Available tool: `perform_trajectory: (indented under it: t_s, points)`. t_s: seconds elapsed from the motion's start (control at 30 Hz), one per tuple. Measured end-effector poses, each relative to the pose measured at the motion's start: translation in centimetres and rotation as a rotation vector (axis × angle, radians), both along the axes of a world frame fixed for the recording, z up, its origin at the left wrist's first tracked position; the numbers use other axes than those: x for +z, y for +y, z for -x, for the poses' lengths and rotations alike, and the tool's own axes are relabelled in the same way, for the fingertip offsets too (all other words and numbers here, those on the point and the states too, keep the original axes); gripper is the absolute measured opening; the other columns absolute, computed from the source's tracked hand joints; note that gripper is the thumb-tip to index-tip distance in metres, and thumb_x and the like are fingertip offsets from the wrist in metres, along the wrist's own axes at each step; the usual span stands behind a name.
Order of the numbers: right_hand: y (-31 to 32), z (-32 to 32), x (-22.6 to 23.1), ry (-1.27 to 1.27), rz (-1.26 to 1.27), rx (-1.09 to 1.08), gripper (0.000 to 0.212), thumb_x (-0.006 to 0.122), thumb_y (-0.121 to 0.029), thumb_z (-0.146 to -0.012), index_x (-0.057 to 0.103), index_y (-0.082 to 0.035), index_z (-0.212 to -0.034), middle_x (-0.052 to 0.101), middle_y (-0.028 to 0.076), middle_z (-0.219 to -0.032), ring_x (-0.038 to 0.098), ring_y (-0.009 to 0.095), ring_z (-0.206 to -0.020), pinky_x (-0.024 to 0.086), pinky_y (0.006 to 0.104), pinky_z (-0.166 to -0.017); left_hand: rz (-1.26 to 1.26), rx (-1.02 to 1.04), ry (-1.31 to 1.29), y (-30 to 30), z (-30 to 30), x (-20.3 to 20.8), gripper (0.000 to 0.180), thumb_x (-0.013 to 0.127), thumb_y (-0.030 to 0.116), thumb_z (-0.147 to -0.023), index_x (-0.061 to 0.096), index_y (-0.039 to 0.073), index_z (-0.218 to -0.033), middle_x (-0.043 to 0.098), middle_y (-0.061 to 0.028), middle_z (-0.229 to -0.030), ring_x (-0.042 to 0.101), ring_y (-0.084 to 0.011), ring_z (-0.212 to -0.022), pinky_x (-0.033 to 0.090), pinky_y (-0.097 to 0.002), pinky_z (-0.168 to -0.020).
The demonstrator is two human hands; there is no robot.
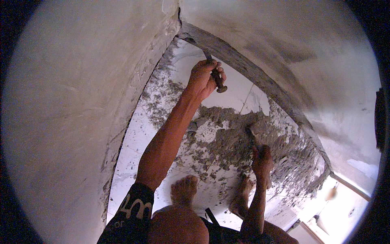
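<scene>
Chisel (218,80): far tip lost in shadow by the wall (308,69); dark, rough bar, round flattened head.
Right hand (262,160): blurred and dim; cannot tell its grip or what it holds.
Rubble (223,140): grey, crumbly, over pale floor (233,95).
Wall base: ragged, broken plaster.
Left hand (202,78): fingers wrapped round the chisel's shaft, head jutting out nearer the person, shaft reaching wallward.
</scene>
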State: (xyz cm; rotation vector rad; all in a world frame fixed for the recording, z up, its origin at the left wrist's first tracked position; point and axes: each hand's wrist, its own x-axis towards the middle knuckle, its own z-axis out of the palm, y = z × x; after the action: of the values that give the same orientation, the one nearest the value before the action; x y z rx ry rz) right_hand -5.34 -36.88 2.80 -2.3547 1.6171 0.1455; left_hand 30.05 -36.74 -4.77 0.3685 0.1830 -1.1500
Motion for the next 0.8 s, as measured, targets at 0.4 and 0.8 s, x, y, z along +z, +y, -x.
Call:
perform_trajectory:
  t_s: [0.4, 0.8]
  points:
    - [2.7, -9.3, 8.0, -1.035, -0.499, -0.393, 0.034, 0.05, -0.033, -0.097, 0.053, -0.001, -0.11, 0.048, 0.0, -0.06, 0.039, 0.007, -0.043, 0.031, 0.0231, -0.037, 0.073, -0.038, 0.257, -1.3, -0.5, -0.5, 0.02, 0.042, 0.024, -0.099, 0.046, 0.01, -0.086, 0.048, -0.0016, -0.07, 0.045, -0.0131, -0.059, 0.041, -0.0326, -0.056]
    - [2.5, -12.3, 8.9, -1.356, -0.737, -0.479, 0.047, 0.051, -0.04, -0.095, 0.049, 0.002, -0.117, 0.048, 0.003, -0.063, 0.039, 0.01, -0.043, 0.033, 0.0255, -0.04, 0.216, 0.007, 0.423, -4.0, 0.1, -0.1, 0.028, 0.035, 0.032, -0.101, 0.047, 0.015, -0.082, 0.042, 0.0026, -0.063, 0.042, -0.0134, -0.053, 0.039, -0.0343, -0.054]
